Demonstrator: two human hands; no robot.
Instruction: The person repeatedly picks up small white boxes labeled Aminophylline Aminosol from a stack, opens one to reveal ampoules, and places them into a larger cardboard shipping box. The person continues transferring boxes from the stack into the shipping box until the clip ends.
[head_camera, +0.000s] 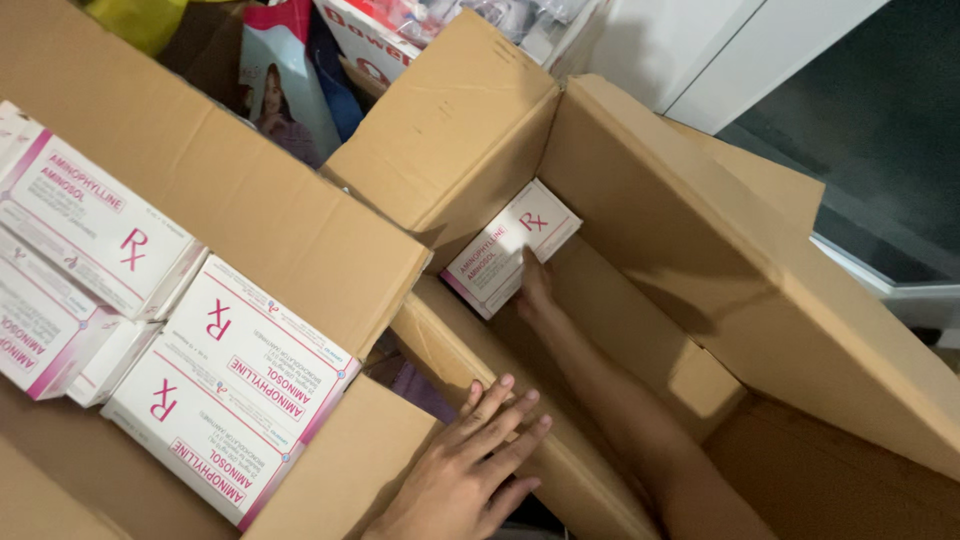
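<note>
right hand grasps a white-and-pink carton by its near end, deep inside the right cardboard box, against the far wall under a folded flap. left hand lies flat and released on that box's near flap.

risk: the hold looks like fingertips only on one end; the carton may tilt or slip. the overhanging flap could catch it.

nearer the left hand, the left cardboard box holds matching cartons. the right fingers, the box floor and the left box's edge are hidden or cut off.

cartons: matt brown corrugated cardboard | medicine boxes: smooth white paperboard, slight sheen
</note>
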